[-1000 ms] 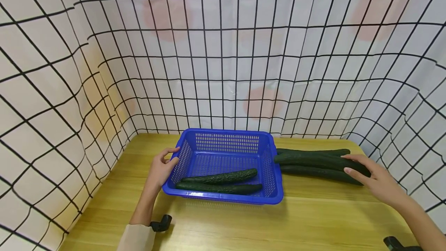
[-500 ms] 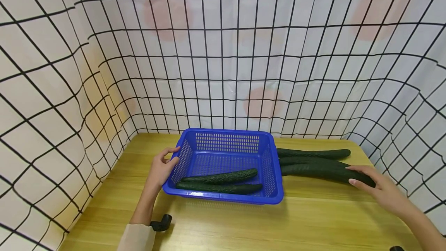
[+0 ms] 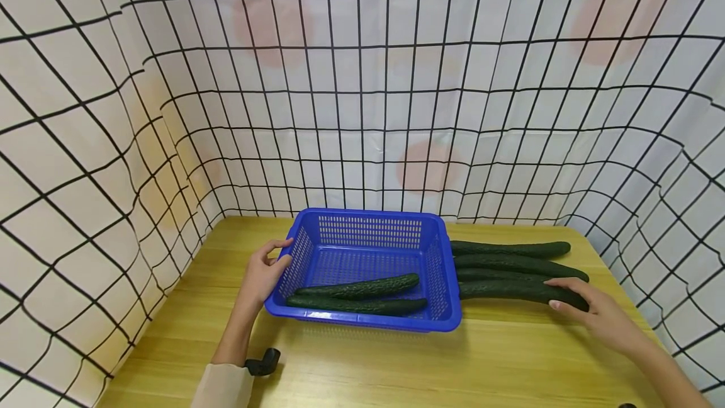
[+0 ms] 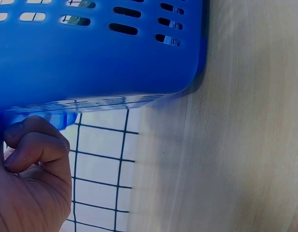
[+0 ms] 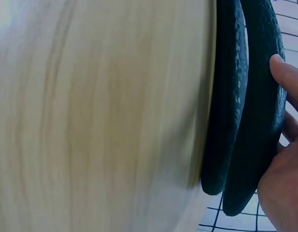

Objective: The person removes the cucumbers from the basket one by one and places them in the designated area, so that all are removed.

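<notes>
My left hand [image 3: 266, 269] grips the left rim of a blue plastic basket [image 3: 362, 318]; the left wrist view shows its fingers curled at the basket's edge. Inside the basket, along its near side, lie two dark green cucumbers. To the basket's right, my right hand [image 3: 595, 313] holds the right end of the frontmost cucumber [image 3: 510, 289], fingers over the far side and thumb on the near side. In the right wrist view the thumb presses along that cucumber [image 5: 257, 106], with another cucumber [image 5: 226, 96] right beside it.
Behind the held cucumber, several more lie roughly parallel, including a rearmost one [image 3: 510, 249]; their left ends reach behind the basket's right wall. All stand on a wooden table [image 3: 374, 370]. A black wire grid [image 3: 362, 128] over white cloth encloses the back and sides.
My right hand has drawn a cucumber from the top of the right-hand pile toward the table's front, then shifted slightly left with it. The pile has spread out. My left hand and the basket have stayed put.
</notes>
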